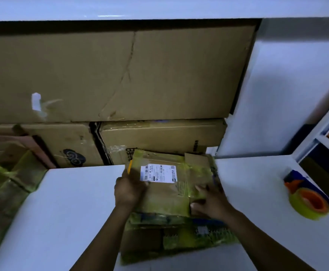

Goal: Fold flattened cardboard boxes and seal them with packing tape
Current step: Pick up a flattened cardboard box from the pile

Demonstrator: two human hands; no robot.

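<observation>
The left hand [129, 190] curls round the left edge of the flattened brown, yellow-taped cardboard box [165, 194] atop a stack [179, 239] on the white table [71, 202]; the right hand [211, 203] presses it with straightish fingers. Old tape could tear flaps on opening

A white table [71, 202] stands beside a white shelf unit [316, 133], under a pale wall [277, 85].

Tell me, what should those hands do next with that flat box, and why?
Probably lift the top box off the pile and onto the bare table to open it up. The left hand grips its left edge and the right hand rests on its right side. It lies flat on other flattened boxes, and the tape roll sits untouched at the right.
</observation>
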